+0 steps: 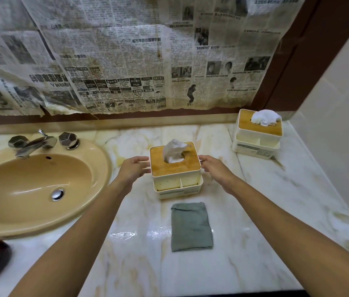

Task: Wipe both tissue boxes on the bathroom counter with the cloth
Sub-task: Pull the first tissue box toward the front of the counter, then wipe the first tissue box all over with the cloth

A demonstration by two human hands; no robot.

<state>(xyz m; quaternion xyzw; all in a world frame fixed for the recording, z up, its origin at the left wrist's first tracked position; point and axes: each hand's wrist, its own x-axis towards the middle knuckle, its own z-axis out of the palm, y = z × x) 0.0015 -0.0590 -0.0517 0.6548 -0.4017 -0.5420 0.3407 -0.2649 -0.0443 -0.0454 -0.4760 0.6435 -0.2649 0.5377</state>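
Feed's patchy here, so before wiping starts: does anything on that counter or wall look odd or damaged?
Yes. The newspaper covering the wall is stained, and torn along its lower left edge. Both tissue boxes, near and far, stand upright, and the cloth lies folded and untouched.

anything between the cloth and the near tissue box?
No. In the head view, only bare marble counter separates the cloth from the near tissue box.
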